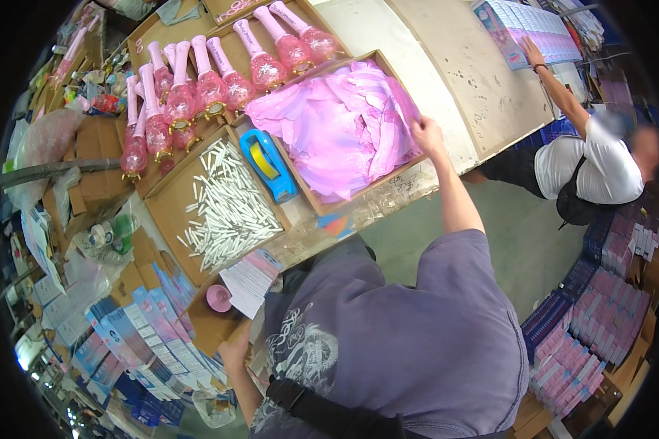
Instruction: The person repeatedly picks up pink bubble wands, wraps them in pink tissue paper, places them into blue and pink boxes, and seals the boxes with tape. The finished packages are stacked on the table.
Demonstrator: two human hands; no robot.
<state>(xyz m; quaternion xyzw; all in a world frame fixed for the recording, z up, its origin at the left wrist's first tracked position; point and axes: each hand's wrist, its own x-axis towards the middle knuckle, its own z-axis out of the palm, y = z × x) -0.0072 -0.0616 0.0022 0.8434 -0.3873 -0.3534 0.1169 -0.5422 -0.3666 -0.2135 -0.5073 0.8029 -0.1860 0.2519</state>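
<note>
My right hand (428, 136) pinches the edge of a thin pink-purple sheet piece (405, 107) at the right side of a shallow cardboard box (381, 57). A heap of similar crumpled pink pieces (335, 131) fills that box. Low on the left, my left hand (235, 351) is at the lower edge of a brown cardboard box (208, 325); its fingertips are hidden, so its grip is unclear. Beside that hand are a pink round cup-like part (218, 298) and a printed flat carton (250, 285).
A blue tape dispenser (269, 165) stands between the pink heap and a tray of small white sticks (230, 208). Several pink wand-like toys (197, 88) stand behind. Flat printed cartons (143, 329) crowd the left. A co-worker (587, 153) touches stacked boxes (538, 33) at right.
</note>
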